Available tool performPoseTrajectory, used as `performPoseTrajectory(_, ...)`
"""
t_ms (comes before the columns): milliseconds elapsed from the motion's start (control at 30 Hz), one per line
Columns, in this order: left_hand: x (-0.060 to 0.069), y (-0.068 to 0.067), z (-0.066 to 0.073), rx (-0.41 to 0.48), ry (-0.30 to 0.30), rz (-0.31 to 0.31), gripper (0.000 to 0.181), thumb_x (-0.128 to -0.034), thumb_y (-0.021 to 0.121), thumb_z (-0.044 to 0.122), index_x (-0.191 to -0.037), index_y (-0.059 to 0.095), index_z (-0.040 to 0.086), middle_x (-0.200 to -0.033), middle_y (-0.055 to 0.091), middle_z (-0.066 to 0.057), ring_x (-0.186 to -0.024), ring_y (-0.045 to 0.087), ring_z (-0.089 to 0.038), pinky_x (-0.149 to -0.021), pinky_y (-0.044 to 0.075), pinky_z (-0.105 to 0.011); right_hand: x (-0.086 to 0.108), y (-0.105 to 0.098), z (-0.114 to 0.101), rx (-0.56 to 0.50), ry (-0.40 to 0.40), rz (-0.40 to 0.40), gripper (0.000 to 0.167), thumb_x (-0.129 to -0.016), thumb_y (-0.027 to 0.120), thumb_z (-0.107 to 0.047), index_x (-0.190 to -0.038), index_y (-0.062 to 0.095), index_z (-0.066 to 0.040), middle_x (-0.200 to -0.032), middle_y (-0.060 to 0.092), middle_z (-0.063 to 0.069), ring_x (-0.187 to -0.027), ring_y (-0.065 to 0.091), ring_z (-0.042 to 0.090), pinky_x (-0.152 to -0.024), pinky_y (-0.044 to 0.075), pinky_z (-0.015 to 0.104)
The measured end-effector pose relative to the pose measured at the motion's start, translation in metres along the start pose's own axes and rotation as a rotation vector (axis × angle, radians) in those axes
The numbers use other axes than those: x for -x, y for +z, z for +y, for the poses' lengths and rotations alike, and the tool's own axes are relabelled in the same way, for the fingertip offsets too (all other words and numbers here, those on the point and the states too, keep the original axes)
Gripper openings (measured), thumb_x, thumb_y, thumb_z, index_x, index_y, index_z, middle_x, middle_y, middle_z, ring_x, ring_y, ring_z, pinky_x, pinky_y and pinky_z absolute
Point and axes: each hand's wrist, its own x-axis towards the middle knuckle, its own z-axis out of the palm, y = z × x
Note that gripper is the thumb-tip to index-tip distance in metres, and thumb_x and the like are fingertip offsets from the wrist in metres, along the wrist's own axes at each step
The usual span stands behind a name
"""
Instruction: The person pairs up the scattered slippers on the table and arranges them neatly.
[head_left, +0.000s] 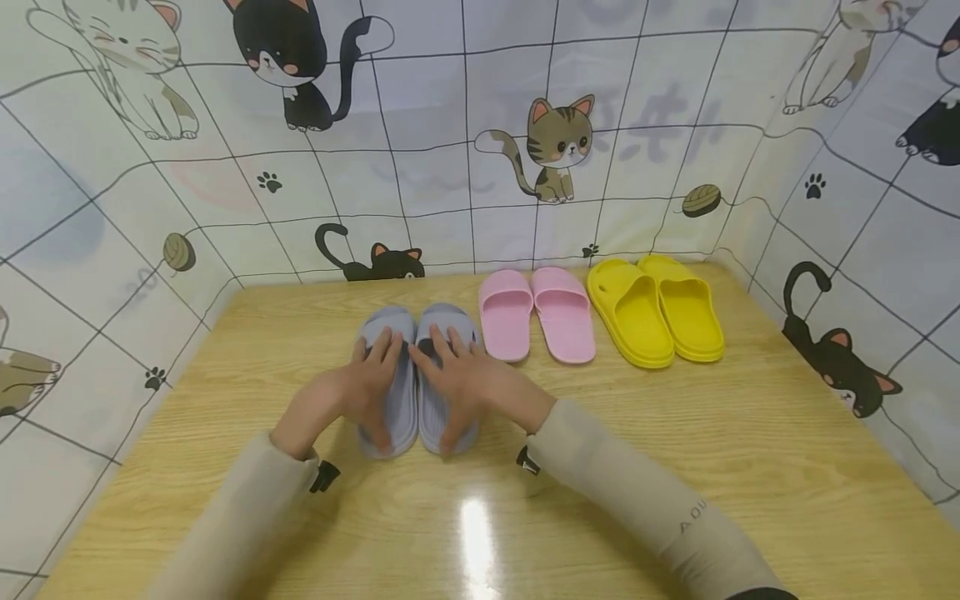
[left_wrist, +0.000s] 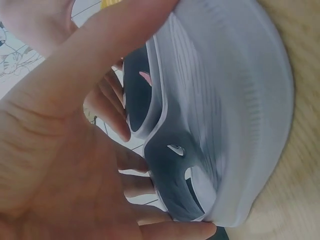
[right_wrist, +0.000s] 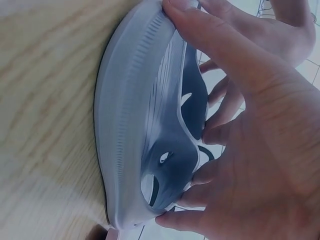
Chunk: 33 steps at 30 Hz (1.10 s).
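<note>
Two grey slippers stand side by side, toes toward the back wall, in the head view. My left hand (head_left: pixel 366 385) lies over the outer side of the left grey slipper (head_left: pixel 403 404), and my right hand (head_left: pixel 468 382) over the right grey slipper (head_left: pixel 432 417). Both hands have their fingers spread and fairly straight. In the left wrist view, the thumb reaches the heel end while fingertips touch the dark-looking upper (left_wrist: pixel 172 170). The right wrist view has the thumb on the heel rim and fingers along the upper (right_wrist: pixel 175 165). Hands partly hide both slippers.
To the right, a pair of pink slippers (head_left: pixel 507 312) stands near the back wall, followed by a pair of yellow slippers (head_left: pixel 637 321). All rest on a wooden tabletop (head_left: pixel 675 450). Cat-patterned sheeting (head_left: pixel 427 183) encloses the back and sides.
</note>
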Motion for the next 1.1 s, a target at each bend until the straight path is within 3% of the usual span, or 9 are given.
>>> performPoseTrajectory(700,-0.015,-0.009,-0.009,-0.013,-0.014,-0.016,0.159,-0.0597,0.099,0.052,-0.161,-0.007,-0.008,-0.168,-0.011,-0.035,-0.153,-0.005,-0.062,-0.126,0.006,-0.069,-0.017,-0.008,0.014,-0.052,0.008,-0.020,0.146,-0.068,0.085,-0.070,-0.167,-0.010,-0.021,-0.173,-0.014,0.020,-0.160,-0.005,0.045,-0.128,0.017,0.062)
performPoseTrajectory(1100,-0.026,-0.015,-0.013,-0.028,-0.039,-0.040,0.160,-0.0603,0.097,0.056,-0.161,-0.010,-0.006,-0.169,-0.013,-0.032,-0.150,-0.003,-0.066,-0.124,0.014,-0.071,-0.024,-0.010,0.022,-0.054,0.010,-0.017,0.145,-0.069,0.085,-0.071,-0.167,-0.009,-0.022,-0.173,-0.016,0.018,-0.160,-0.008,0.044,-0.128,0.014,0.063)
